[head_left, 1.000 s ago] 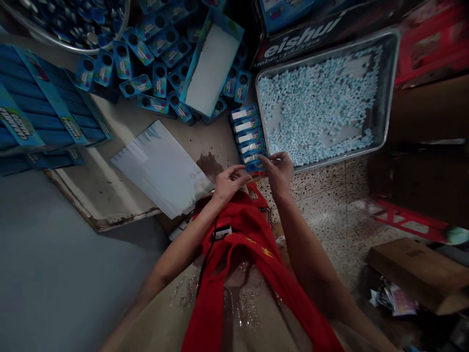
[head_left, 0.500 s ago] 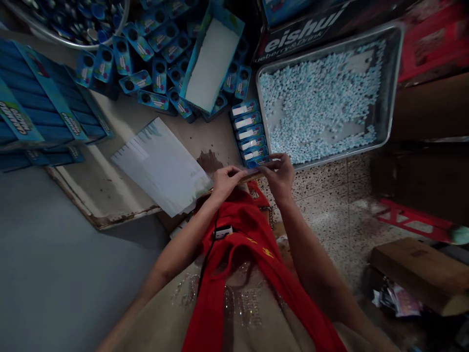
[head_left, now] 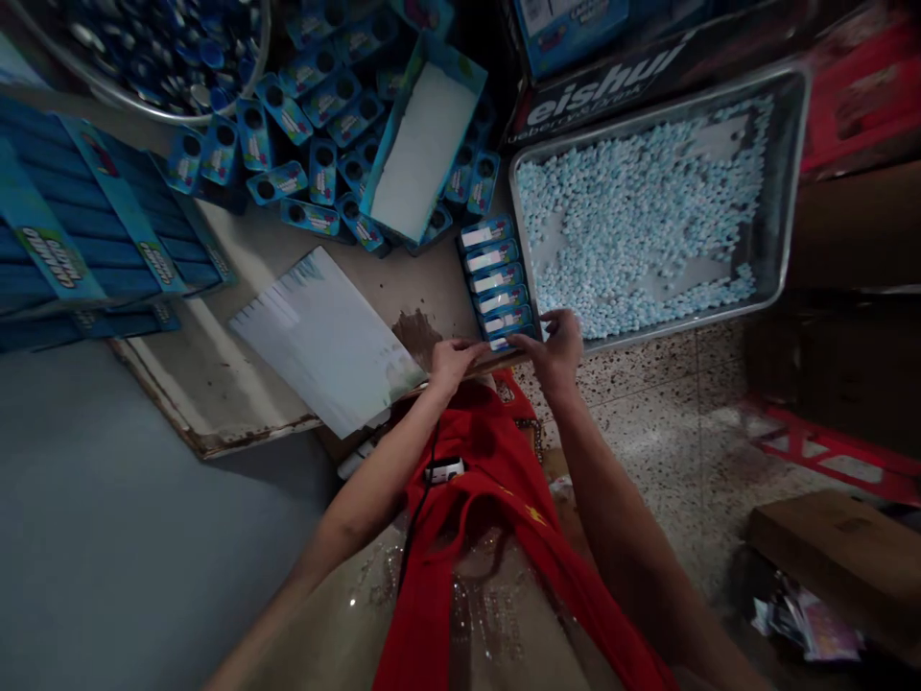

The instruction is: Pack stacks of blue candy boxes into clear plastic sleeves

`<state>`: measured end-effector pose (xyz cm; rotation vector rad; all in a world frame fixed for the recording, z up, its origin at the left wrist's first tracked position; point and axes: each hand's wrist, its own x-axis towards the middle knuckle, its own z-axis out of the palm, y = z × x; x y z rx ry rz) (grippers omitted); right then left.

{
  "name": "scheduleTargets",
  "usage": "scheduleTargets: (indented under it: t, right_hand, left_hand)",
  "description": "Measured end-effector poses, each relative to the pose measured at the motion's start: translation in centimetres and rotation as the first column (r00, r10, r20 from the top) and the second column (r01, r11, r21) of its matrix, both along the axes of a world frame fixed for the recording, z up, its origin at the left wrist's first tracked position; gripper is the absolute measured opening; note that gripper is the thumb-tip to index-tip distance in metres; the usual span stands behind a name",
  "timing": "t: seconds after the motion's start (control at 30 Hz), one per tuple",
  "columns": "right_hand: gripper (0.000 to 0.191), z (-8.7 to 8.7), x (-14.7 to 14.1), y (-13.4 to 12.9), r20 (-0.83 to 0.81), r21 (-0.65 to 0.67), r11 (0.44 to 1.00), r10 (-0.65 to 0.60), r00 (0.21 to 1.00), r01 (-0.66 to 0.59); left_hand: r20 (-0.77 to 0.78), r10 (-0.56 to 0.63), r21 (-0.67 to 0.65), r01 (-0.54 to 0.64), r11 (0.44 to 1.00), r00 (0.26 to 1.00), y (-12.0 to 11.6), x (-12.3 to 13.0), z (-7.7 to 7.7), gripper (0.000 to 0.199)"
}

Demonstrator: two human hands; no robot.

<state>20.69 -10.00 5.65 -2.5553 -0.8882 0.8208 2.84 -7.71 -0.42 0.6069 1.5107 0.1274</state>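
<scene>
At the table's front edge, a column of small blue boxes (head_left: pixel 496 279) with white strips on top stands against the tray's left wall. My left hand (head_left: pixel 453 361) has its fingertips pinched at the left end of the nearest small blue box (head_left: pixel 499 344). From the other side, my right hand (head_left: pixel 558 353) grips that box's right end with thumb and finger. Its other fingers curl beside the corner of the metal tray (head_left: pixel 691 319). Pale blue and white candies (head_left: pixel 625 211) cover much of the tray.
Behind lie many upright blue boxes with round holes (head_left: pixel 322 171) and an open carton with a white inside (head_left: pixel 428 144). A white sheet (head_left: pixel 327 336) lies to the left, near stacked blue display packs (head_left: pixel 93 211). A metal bowl (head_left: pixel 260 58) holds blue caps.
The dark blue piece on the nearest box no longer shows; a white strip shows there now. Both hands stay at that box. The whole view has shifted slightly.
</scene>
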Motion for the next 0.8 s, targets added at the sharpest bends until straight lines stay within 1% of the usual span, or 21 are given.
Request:
scheduleTargets:
  t: [0.1,0.17,0.27,0.33,0.37,0.43,0.47,0.53,0.6,0.63,0.67,0.7,0.73,0.77,0.8]
  right_hand:
    - [0.070,-0.5,1.3,0.4,-0.252,-0.113,0.993,-0.051,0.966,0.023]
    - [0.075,-0.9,1.8,0.8,-0.348,-0.141,0.990,-0.052,0.936,0.003]
    - [0.075,-1.1,2.2,1.0,-0.386,-0.161,0.983,0.017,0.922,-0.085]
    - [0.075,-0.8,2.4,0.8,-0.374,-0.173,0.971,0.093,0.923,-0.168]
    - [0.075,-0.4,2.6,0.6,-0.376,-0.171,0.965,0.121,0.918,-0.198]
    - [0.075,0.6,2.9,0.1,-0.372,-0.136,0.967,0.153,0.916,-0.217]
    - [0.074,1.2,3.0,-0.1,-0.351,-0.098,0.972,0.167,0.922,-0.213]
    - [0.066,2.4,2.4,-0.1,-0.272,-0.006,0.975,0.213,0.938,-0.223]
    - [0.056,3.1,0.8,0.5,-0.230,0.060,0.963,0.269,0.935,-0.263]
    - [0.053,3.2,-0.5,1.0,-0.248,0.081,0.954,0.299,0.922,-0.287]
    - [0.052,3.3,-1.9,1.6,-0.279,0.099,0.944,0.331,0.902,-0.316]
    - [0.051,3.3,-3.5,2.2,-0.312,0.119,0.928,0.372,0.874,-0.353]
    - [0.050,3.3,-5.2,2.9,-0.333,0.144,0.905,0.425,0.842,-0.400]
    - [0.048,3.3,-6.9,3.7,-0.331,0.175,0.874,0.486,0.809,-0.453]
    - [0.046,3.3,-8.4,4.4,-0.306,0.210,0.838,0.546,0.780,-0.504]
  left_hand:
    - [-0.051,0.033,0.003,-0.033,0.999,0.998,-0.5,0.5,-0.6,0.039]
    - [-0.086,0.052,0.022,-0.050,0.998,0.995,-0.6,1.0,-0.6,0.040]
    - [-0.179,0.089,0.090,-0.074,0.993,0.980,0.1,1.0,-0.4,0.033]
    - [-0.271,0.139,0.164,-0.096,0.982,0.953,1.2,-0.6,0.3,0.024]
    - [-0.322,0.172,0.207,-0.108,0.972,0.931,1.8,-2.2,1.0,0.020]
    - [-0.437,0.253,0.288,-0.132,0.949,0.863,3.0,-6.7,2.6,0.019]
    - [-0.506,0.300,0.320,-0.147,0.936,0.809,3.5,-9.6,3.5,0.026]
    - [-0.635,0.381,0.360,-0.179,0.916,0.672,4.2,-15.5,5.0,0.044]
    - [-0.710,0.416,0.363,-0.212,0.908,0.568,4.4,-20.7,5.6,0.062]
    - [-0.738,0.425,0.357,-0.231,0.905,0.524,4.3,-22.6,5.6,0.074]
    - [-0.759,0.422,0.345,-0.244,0.906,0.496,4.1,-24.0,5.5,0.088]
    - [-0.771,0.411,0.328,-0.250,0.911,0.486,3.8,-24.9,5.2,0.098]
    - [-0.775,0.398,0.311,-0.252,0.917,0.491,3.4,-25.4,4.8,0.104]
    - [-0.771,0.388,0.298,-0.252,0.921,0.504,3.1,-25.7,4.4,0.104]
    - [-0.759,0.384,0.291,-0.254,0.922,0.526,2.7,-25.8,3.9,0.098]
